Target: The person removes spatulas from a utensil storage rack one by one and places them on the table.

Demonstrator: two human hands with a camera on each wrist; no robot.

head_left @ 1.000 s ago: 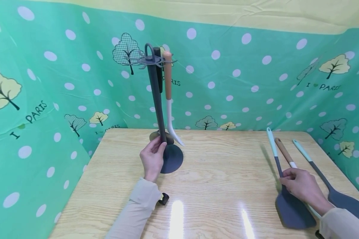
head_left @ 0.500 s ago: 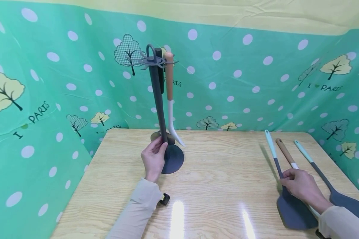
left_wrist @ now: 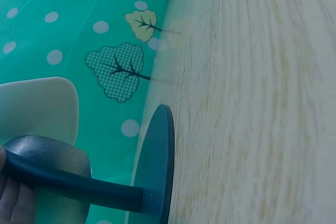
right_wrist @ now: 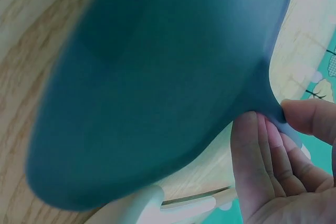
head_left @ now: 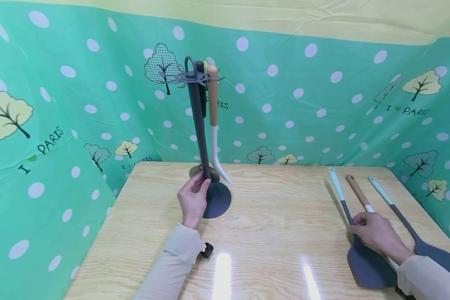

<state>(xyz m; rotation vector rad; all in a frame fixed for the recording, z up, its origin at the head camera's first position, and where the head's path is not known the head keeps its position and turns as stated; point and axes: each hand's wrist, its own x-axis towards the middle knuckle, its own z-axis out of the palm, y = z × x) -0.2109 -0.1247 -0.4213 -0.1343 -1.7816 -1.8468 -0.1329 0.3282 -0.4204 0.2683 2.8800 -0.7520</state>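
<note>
My left hand [head_left: 193, 200] grips the lower pole of a dark utensil stand [head_left: 199, 129], just above its round base [head_left: 218, 200]. From the stand's top ring hang a utensil with a brown handle and white shaft [head_left: 213, 100] and a black-handled one [head_left: 202, 100]. At the right, my right hand [head_left: 376, 233] pinches the neck of a dark spatula with a mint handle [head_left: 336, 183]. In the right wrist view, the thumb and fingers hold that neck beside the wide blade [right_wrist: 157, 87]. The left wrist view shows the pole [left_wrist: 79, 184] and base [left_wrist: 155, 166].
A brown-handled utensil [head_left: 356, 189] lies beside the held spatula, its lower part hidden by my right hand. Farther right lies another mint-handled dark spatula [head_left: 435, 256]. A green patterned cloth [head_left: 277, 104] hangs behind the wooden table [head_left: 270, 233].
The mint handle of the held spatula has tipped slightly lower and to the left. My left hand keeps its grip on the pole, and the head view has shifted a little.
</note>
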